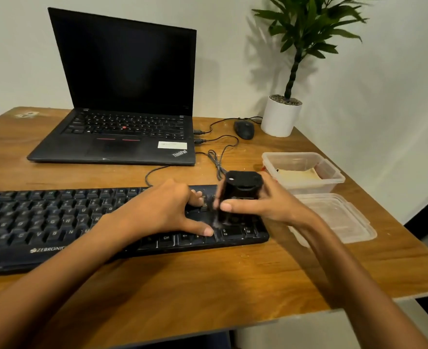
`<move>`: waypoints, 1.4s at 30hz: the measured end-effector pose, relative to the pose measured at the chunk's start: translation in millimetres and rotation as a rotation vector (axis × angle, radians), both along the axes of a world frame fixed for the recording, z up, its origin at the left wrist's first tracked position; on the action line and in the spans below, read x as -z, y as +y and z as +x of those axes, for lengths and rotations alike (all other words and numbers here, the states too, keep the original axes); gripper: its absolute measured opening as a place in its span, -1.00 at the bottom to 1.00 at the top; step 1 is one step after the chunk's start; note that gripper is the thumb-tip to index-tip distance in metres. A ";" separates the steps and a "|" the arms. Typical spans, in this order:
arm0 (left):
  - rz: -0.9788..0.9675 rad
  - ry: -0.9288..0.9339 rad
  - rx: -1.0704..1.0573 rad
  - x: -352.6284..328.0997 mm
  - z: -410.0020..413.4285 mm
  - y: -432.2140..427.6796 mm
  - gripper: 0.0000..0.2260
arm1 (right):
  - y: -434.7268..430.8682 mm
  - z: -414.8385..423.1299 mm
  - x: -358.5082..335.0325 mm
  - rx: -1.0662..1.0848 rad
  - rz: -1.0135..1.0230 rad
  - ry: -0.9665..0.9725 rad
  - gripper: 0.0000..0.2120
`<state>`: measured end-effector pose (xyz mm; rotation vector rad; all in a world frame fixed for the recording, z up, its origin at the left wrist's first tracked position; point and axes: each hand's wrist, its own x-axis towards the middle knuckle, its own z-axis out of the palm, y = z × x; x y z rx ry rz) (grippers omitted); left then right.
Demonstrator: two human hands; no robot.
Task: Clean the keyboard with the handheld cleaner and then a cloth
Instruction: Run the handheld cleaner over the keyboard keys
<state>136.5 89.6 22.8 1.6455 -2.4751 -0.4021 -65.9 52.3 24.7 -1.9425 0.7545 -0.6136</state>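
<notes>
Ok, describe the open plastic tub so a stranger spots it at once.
On the wooden table, look right of the black keyboard. Two clear plastic pieces lie there: the tub is the farther, deeper one with a pale folded cloth inside, not the flat lid.

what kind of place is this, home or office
Likely a desk workstation in a home or small office: a ThinkPad laptop, wired mouse and Zebronics keyboard share a wooden table, with a potted plant in the corner.
</notes>
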 end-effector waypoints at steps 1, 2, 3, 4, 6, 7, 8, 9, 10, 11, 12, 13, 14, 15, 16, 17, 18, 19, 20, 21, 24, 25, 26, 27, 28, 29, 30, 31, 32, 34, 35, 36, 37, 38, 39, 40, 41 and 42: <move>-0.005 -0.010 0.000 1.3 0.6 -0.8 -0.33 | -3.1 -11.8 -1.4 0.046 0.016 0.013 -0.66; -0.016 -0.014 0.000 2.5 1.3 -1.3 -0.30 | -6.1 -25.5 -3.1 0.091 0.010 0.045 -0.63; -0.024 -0.009 0.004 2.9 2.0 -1.6 -0.29 | -8.9 -39.2 -5.9 0.121 -0.015 0.088 -0.60; -0.025 -0.006 0.008 2.6 2.0 -1.8 -0.29 | -10.3 -48.8 -9.0 0.143 -0.049 0.111 -0.59; -0.019 -0.014 0.015 1.7 1.2 -2.0 -0.29 | -5.9 -50.9 -15.4 0.145 -0.076 0.048 -0.67; -0.020 -0.019 0.014 1.6 0.9 -2.1 -0.28 | -4.6 -46.4 -15.1 0.116 -0.059 -0.005 -0.73; -0.023 -0.021 0.013 1.3 0.5 -1.8 -0.29 | -2.7 -38.3 -13.6 0.087 -0.029 -0.037 -0.75; -0.028 -0.022 0.015 1.0 0.5 -1.5 -0.29 | -0.8 -27.8 -11.4 0.066 -0.021 -0.034 -0.73; -0.033 -0.019 0.017 1.0 0.9 -1.3 -0.29 | -3.2 -18.0 -7.2 0.073 -0.038 -0.016 -0.69; -0.038 -0.013 0.020 1.0 1.3 -1.0 -0.30 | -6.3 -9.5 -4.6 0.109 -0.078 -0.006 -0.63; -0.037 -0.008 0.023 1.5 1.5 -1.0 -0.30 | -9.8 -3.1 -3.5 0.166 -0.124 -0.015 -0.58; -0.036 -0.006 0.025 1.8 1.5 -0.9 -0.30 | -13.1 1.6 -4.2 0.207 -0.144 -0.047 -0.55; -0.034 -0.004 0.025 2.6 1.4 -0.8 -0.30 | -16.0 3.5 -3.6 0.221 -0.139 -0.094 -0.54; -0.032 -0.003 0.024 2.9 1.1 -1.0 -0.31 | -17.2 4.5 -3.4 0.206 -0.102 -0.121 -0.55; -0.035 -0.003 0.022 2.8 1.0 -1.0 -0.32 | -16.7 5.6 -3.6 0.176 -0.056 -0.114 -0.56; -0.043 -0.001 0.022 2.6 1.2 -0.8 -0.32 | -15.8 7.3 -3.0 0.153 -0.024 -0.083 -0.58; -0.048 0.005 0.024 3.2 1.9 -1.1 -0.32 | -16.3 9.0 -1.0 0.149 -0.028 -0.060 -0.61; -0.049 0.010 0.028 3.8 2.6 -1.7 -0.31 | -16.8 10.6 -0.2 0.164 -0.063 -0.055 -0.63; -0.048 0.012 0.026 4.1 3.0 -1.6 -0.31 | -16.8 12.9 -1.3 0.183 -0.113 -0.052 -0.64; -0.044 0.015 0.018 3.7 2.8 -0.7 -0.32 | -15.0 15.1 -2.8 0.180 -0.140 -0.045 -0.64; -0.050 0.018 0.003 3.0 2.1 -0.2 -0.41 | -5.1 19.8 -6.7 0.052 -0.097 -0.006 -0.76; -0.059 0.001 0.003 2.0 1.2 -0.6 -0.41 | -4.9 21.1 -6.8 0.058 -0.099 0.011 -0.78; -0.070 -0.017 0.004 1.3 0.9 -0.6 -0.40 | -6.4 21.3 -5.8 0.094 -0.136 0.006 -0.77; -0.081 -0.021 0.003 1.1 1.4 -0.1 -0.40 | -7.0 22.0 -6.3 0.121 -0.172 -0.007 -0.75; -0.083 -0.013 -0.001 1.0 1.9 0.5 -0.41 | -6.1 23.2 -7.9 0.118 -0.192 -0.003 -0.74; -0.074 -0.001 -0.004 1.6 2.3 1.2 -0.44 | -3.6 23.4 -9.4 0.093 -0.190 0.019 -0.75; -0.057 0.011 -0.012 2.2 2.9 1.0 -0.49 | -1.1 23.8 -11.2 0.044 -0.161 0.056 -0.79; -0.044 0.027 -0.020 2.9 3.3 0.3 -0.54 | 2.9 24.9 -14.6 -0.012 -0.122 0.110 -0.85; -0.040 0.034 -0.023 3.4 3.9 -0.8 -0.57 | 4.9 27.2 -18.6 -0.032 -0.124 0.180 -0.89; -0.040 0.005 -0.011 3.7 3.9 -3.0 -0.56 | 0.2 29.9 -25.0 0.011 -0.245 0.304 -0.87; -0.057 -0.009 0.002 3.7 4.1 -3.1 -0.54 | -0.6 32.0 -28.2 0.053 -0.366 0.335 -0.84; -0.073 -0.001 0.006 4.7 5.3 -3.8 -0.52 | 0.6 35.1 -30.1 0.061 -0.411 0.321 -0.84; -0.077 0.042 0.014 6.6 6.5 -3.8 -0.52 | 3.5 37.9 -30.5 0.031 -0.390 0.286 -0.84; -0.073 0.098 0.025 8.2 7.6 -3.6 -0.52 | 7.9 40.6 -30.7 -0.026 -0.312 0.238 -0.81; -0.073 0.135 0.031 9.4 8.1 -4.2 -0.52 | 10.3 41.4 -29.5 -0.075 -0.236 0.214 -0.79; -0.066 0.132 0.026 8.3 7.4 -3.8 -0.53 | 10.6 41.6 -27.0 -0.083 -0.209 0.205 -0.79; -0.053 0.099 0.013 7.3 7.2 -4.0 -0.55 | 7.0 41.5 -24.2 -0.056 -0.216 0.205 -0.83; -0.048 0.054 0.001 5.6 6.2 -3.6 -0.55 | 1.9 40.2 -21.3 0.000 -0.243 0.190 -0.86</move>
